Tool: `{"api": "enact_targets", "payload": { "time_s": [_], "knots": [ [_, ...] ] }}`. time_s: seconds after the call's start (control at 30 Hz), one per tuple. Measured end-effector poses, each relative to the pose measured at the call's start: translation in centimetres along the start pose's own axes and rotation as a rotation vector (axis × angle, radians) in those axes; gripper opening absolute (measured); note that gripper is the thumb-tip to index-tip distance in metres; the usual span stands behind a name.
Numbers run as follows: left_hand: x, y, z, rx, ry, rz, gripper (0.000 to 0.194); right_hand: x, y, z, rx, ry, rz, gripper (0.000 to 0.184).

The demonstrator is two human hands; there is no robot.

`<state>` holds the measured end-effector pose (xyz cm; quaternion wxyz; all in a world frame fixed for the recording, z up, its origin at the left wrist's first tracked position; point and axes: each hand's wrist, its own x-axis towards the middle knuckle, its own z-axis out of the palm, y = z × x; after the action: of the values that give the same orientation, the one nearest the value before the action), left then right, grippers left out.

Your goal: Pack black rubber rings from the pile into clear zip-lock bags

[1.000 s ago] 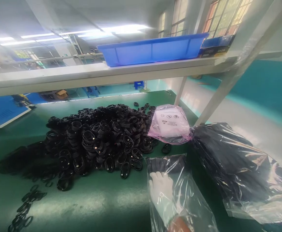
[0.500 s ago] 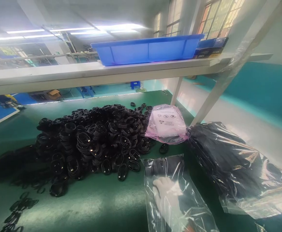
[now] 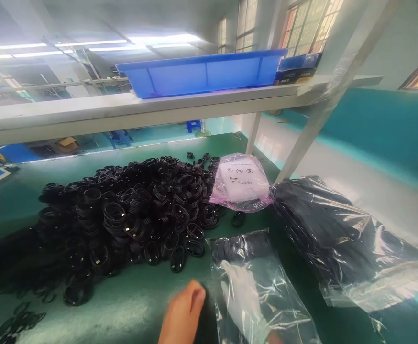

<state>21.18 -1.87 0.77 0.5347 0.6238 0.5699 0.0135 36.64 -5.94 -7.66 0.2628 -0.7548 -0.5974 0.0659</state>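
My right hand (image 3: 243, 296) wears a white glove and is inside a clear plastic bag (image 3: 288, 306). Its fingers are extended and slightly apart behind a row of coiled black cables (image 3: 243, 246) packed at the bag's far end. My bare left hand (image 3: 184, 310) is left of the bag with its fingers curled in. Nothing shows in it, and a small gap separates it from the bag. Beyond it lies a big heap of coiled black cables (image 3: 148, 205) on the green table (image 3: 123, 296).
A pink-tinted bag (image 3: 243, 181) with a white packet sits behind the clear bag, near one loose coil (image 3: 238, 219). Filled bags of black goods (image 3: 338, 229) lie at right. Overhead, a shelf (image 3: 180, 107) bears a blue bin (image 3: 209, 74), and a post (image 3: 316, 119) stands at right.
My left hand has come into view from below, beside the bag. My gloved right hand stays inside the bag, its fingers now straighter. The whole view has shifted slightly.
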Motion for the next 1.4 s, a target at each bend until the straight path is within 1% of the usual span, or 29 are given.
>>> {"api": "enact_targets", "payload": {
  "time_s": [0.03,0.07,0.13,0.2,0.27,0.33,0.4,0.47,0.53,0.6,0.7,0.8,0.9,1.0,1.1,1.23,1.33,1.4],
  "knots": [
    [1.4,1.1,-0.6,0.129,0.142,0.059,0.021,-0.1,0.1,0.1,-0.007,-0.003,-0.004,0.049],
    [2.8,2.3,-1.0,0.222,0.235,0.105,0.018,-0.2,0.3,0.2,-0.015,0.001,-0.002,0.052],
    [4.9,4.5,-1.2,0.363,0.362,0.213,0.016,-0.5,0.8,0.4,-0.020,0.030,0.006,0.052],
    [6.5,6.3,-0.8,0.422,0.387,0.338,0.017,-0.7,1.6,0.4,-0.027,0.086,0.031,0.048],
    [7.9,7.5,0.0,0.446,0.373,0.451,0.018,-0.8,2.2,0.2,-0.039,0.124,0.080,0.049],
    [9.2,8.5,1.0,0.466,0.345,0.500,0.018,-0.7,2.5,-0.3,-0.066,0.137,0.149,0.054],
    [10.5,9.3,1.9,0.511,0.323,0.461,0.018,-0.2,2.3,-0.9,-0.096,0.114,0.194,0.056],
    [11.6,10.1,2.6,0.564,0.293,0.368,0.022,0.3,2.0,-1.4,-0.112,0.073,0.204,0.058],
    [12.7,10.7,2.9,0.583,0.246,0.267,0.025,0.7,1.7,-1.7,-0.104,0.042,0.211,0.060],
    [13.5,11.2,2.9,0.570,0.194,0.199,0.025,0.8,1.7,-1.7,-0.093,0.032,0.223,0.063],
    [14.9,11.4,2.5,0.532,0.117,0.146,0.023,0.6,2.0,-1.4,-0.093,0.029,0.220,0.064],
    [16.3,11.3,2.3,0.479,0.044,0.104,0.018,0.5,2.5,-1.4,-0.096,0.020,0.191,0.065],
    [17.2,10.9,2.3,0.428,-0.003,0.080,0.014,0.7,2.8,-1.7,-0.085,-0.011,0.162,0.066],
    [17.4,10.6,2.3,0.379,-0.038,0.075,0.013,0.8,3.0,-1.9,-0.092,-0.050,0.164,0.065],
    [17.6,10.6,2.5,0.344,-0.056,0.080,0.012,0.9,3.2,-1.9,-0.112,-0.056,0.163,0.065],
    [17.8,10.8,2.8,0.355,-0.021,0.080,0.011,0.9,3.3,-1.9,-0.103,-0.048,0.149,0.062],
    [16.7,10.5,2.0,0.341,0.010,0.130,0.020,0.7,3.3,-2.2,-0.075,-0.055,0.143,0.063],
    [15.1,9.9,0.7,0.305,0.049,0.191,0.029,0.4,3.5,-2.2,-0.047,-0.042,0.146,0.062]
  ]
}}
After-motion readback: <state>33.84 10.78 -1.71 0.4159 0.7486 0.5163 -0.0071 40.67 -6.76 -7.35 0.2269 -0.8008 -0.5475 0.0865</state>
